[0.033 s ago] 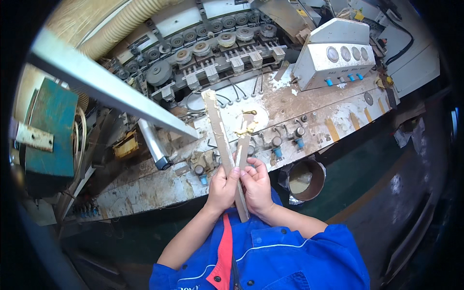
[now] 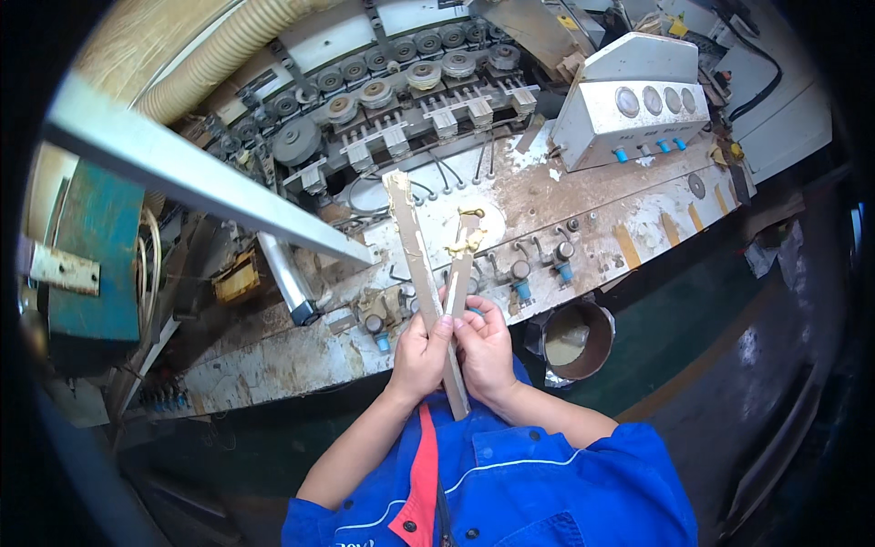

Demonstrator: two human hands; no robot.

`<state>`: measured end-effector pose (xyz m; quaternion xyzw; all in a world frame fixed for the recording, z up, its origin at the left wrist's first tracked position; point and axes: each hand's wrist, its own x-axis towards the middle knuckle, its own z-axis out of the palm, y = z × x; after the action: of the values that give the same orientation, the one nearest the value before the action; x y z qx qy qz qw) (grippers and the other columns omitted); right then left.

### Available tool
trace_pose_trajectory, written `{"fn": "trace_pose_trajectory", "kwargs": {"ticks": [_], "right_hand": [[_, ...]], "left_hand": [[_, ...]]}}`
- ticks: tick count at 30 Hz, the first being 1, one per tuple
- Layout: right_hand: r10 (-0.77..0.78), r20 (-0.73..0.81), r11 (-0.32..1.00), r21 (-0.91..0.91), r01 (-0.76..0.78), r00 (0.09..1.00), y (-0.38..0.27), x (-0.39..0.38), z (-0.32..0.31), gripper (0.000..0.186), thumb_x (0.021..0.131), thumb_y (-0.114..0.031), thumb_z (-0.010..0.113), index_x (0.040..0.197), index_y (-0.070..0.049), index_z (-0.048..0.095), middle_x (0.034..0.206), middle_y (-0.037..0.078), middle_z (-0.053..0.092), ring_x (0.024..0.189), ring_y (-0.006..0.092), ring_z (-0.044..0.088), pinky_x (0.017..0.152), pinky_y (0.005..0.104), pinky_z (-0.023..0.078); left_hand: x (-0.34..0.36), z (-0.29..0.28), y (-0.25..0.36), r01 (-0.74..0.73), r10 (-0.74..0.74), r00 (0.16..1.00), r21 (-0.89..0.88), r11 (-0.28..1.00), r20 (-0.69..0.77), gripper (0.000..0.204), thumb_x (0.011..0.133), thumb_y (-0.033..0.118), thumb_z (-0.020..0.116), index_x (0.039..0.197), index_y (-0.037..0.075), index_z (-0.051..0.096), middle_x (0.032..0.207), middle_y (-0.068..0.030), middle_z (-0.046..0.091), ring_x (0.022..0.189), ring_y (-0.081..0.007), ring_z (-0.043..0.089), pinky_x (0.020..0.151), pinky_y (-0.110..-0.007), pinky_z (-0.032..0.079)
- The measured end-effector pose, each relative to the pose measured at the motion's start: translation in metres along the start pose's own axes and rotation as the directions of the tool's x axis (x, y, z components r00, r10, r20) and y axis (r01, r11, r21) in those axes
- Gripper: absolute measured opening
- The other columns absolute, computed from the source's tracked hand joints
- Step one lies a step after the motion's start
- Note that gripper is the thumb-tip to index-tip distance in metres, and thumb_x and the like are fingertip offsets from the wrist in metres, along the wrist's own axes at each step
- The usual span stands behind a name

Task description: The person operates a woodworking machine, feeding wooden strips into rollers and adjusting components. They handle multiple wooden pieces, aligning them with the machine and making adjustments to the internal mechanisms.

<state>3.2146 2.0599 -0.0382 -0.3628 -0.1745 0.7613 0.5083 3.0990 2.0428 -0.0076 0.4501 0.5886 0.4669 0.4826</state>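
My left hand [image 2: 419, 363] is closed round a long, narrow grey-brown strip [image 2: 419, 260], its far end coated with a crusty pale-yellow residue. The strip's lower end reaches down in front of my jacket. My right hand [image 2: 488, 354] pinches a shorter strip [image 2: 458, 281] of similar colour, with yellow, glue-like lumps [image 2: 468, 242] on its far part. The two strips meet between my thumbs and spread apart in a V above the machine's bench. My thumbs lie side by side on top, while several fingertips are hidden behind the strips.
A stained white machine bench [image 2: 283, 372] runs across, with knobs [image 2: 520, 270] along its front. Behind are rows of rollers [image 2: 424, 75] and a gauge box [image 2: 629, 118]. A metal beam [image 2: 210, 169] slants in from the left. A bucket [image 2: 597, 351] stands below the bench edge.
The view has shifted very slightly against the machine. My hands and both strips keep the same hold and position.
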Motion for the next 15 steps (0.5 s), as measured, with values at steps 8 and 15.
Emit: {"fn": "trace_pose_trajectory", "kwargs": {"ticks": [8,15], "right_hand": [[-0.261,-0.298,0.892,-0.437,0.112,0.918,-0.054,0.180,-0.096,0.037,0.098,-0.005,0.057,0.134,0.003,0.053,0.109,0.010,0.066,0.096,0.0152,0.062,0.086,0.0278,0.051],[-0.522,-0.314,0.791,-0.526,0.312,0.793,-0.106,0.372,-0.145,0.036,0.097,-0.006,0.056,0.131,0.006,0.057,0.109,0.011,0.068,0.095,0.0144,0.063,0.083,0.0268,0.050]], "left_hand": [[0.035,-0.013,0.020,0.273,-0.267,0.959,0.049,0.961,-0.096,0.042,0.105,0.020,0.047,0.139,-0.005,0.049,0.086,-0.0095,0.068,0.073,-0.0139,0.066,0.070,-0.030,0.054],[0.028,-0.012,0.030,0.364,-0.335,0.916,0.107,0.925,-0.222,0.037,0.105,0.018,0.049,0.136,-0.003,0.051,0.075,-0.0054,0.064,0.068,-0.0123,0.063,0.064,-0.029,0.052]]}}
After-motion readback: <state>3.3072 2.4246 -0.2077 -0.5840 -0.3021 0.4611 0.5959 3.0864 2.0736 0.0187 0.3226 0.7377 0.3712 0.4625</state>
